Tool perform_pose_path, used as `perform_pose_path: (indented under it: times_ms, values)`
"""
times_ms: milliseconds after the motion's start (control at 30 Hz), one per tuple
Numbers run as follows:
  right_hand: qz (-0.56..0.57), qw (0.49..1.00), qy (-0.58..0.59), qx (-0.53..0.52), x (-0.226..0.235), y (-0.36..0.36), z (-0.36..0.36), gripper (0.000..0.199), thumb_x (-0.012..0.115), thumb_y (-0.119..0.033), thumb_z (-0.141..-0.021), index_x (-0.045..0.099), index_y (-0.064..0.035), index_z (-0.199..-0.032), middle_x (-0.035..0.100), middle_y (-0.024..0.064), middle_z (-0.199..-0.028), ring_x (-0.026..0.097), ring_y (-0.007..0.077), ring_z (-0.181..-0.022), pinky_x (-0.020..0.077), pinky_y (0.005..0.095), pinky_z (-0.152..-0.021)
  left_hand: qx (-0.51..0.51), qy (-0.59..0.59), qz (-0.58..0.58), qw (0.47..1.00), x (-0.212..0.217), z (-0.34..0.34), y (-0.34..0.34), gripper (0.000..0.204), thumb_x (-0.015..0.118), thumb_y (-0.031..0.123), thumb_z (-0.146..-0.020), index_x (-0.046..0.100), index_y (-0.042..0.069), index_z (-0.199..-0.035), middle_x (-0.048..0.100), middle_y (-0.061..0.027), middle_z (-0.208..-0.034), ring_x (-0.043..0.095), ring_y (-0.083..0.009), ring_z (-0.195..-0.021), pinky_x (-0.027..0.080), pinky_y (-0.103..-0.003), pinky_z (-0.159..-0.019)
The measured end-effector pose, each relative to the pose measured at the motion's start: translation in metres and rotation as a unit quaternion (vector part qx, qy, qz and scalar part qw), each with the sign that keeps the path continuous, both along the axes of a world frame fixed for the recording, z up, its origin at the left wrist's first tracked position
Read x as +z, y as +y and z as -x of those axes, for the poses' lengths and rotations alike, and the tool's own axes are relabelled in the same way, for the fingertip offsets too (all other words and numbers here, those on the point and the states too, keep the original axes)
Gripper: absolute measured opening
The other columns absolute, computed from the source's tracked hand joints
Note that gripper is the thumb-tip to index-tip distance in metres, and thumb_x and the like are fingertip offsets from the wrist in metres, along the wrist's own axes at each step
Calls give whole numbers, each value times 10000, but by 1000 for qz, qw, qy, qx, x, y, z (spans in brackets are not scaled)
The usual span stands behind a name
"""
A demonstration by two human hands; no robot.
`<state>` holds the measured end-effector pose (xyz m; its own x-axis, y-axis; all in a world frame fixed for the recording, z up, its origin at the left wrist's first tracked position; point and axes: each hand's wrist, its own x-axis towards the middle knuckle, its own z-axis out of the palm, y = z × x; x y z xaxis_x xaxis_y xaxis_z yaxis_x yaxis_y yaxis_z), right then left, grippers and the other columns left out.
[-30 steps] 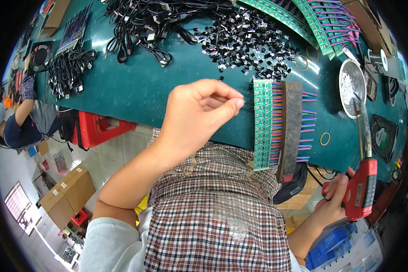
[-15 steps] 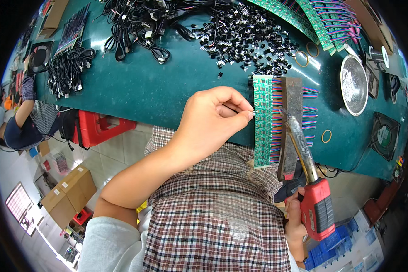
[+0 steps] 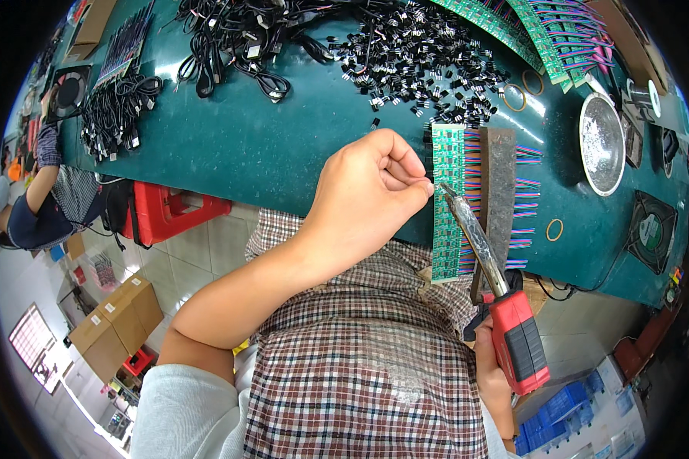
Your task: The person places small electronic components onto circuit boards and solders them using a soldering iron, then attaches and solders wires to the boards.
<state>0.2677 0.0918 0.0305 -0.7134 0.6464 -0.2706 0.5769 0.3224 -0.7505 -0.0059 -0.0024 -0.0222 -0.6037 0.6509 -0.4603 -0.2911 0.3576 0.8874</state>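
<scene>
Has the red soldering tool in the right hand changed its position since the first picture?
Yes. The soldering tool moved left: its tip, first over the metal bowl, is now over the green circuit boards.

Right of our circuit board panel [image 3: 446, 249] we see a bar [image 3: 499, 168], then a bowl [image 3: 608, 174]; behind the panel, loose components [image 3: 417, 65]; behind and left, cables [image 3: 241, 42].

The left grip [image 3: 369, 193] is pinched, its bare forearm [image 3: 245, 292] slanting inward; the right grip [image 3: 492, 369] is curled, lower.
</scene>
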Motion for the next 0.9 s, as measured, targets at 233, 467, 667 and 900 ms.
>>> perform_pose_path:
  times_ms: [233,467,667,900]
  values:
    - [-13,999,37,-9,-2,0,10,235,774,25,-680,650,16,-880,643,141,-816,648,284,-685,518,335,-627,0,14,1,1000,-1,-1,1,180,736,-44,-865,576,-19,-945,693,-77,-868,691,-86,-783,561,-209,-692]
    - [-35,999,27,24,-4,1,10,206,764,44,-680,652,17,-850,645,139,-798,656,298,-693,523,339,-623,3,31,-2,1000,0,-3,2,180,738,-44,-860,579,-17,-940,689,-70,-862,686,-77,-775,557,-205,-686]
    - [-37,998,42,18,-2,3,14,214,766,34,-672,650,19,-851,645,142,-791,651,297,-674,518,340,-606,0,47,2,999,-2,-4,1,179,741,-37,-860,578,-15,-932,690,-69,-858,685,-77,-769,554,-203,-679]
    - [-103,991,56,65,3,6,23,220,760,31,-665,646,17,-852,637,148,-769,642,299,-645,509,334,-589,3,43,6,999,-2,-5,2,173,739,-34,-863,580,-13,-929,693,-71,-851,682,-76,-763,552,-204,-675]
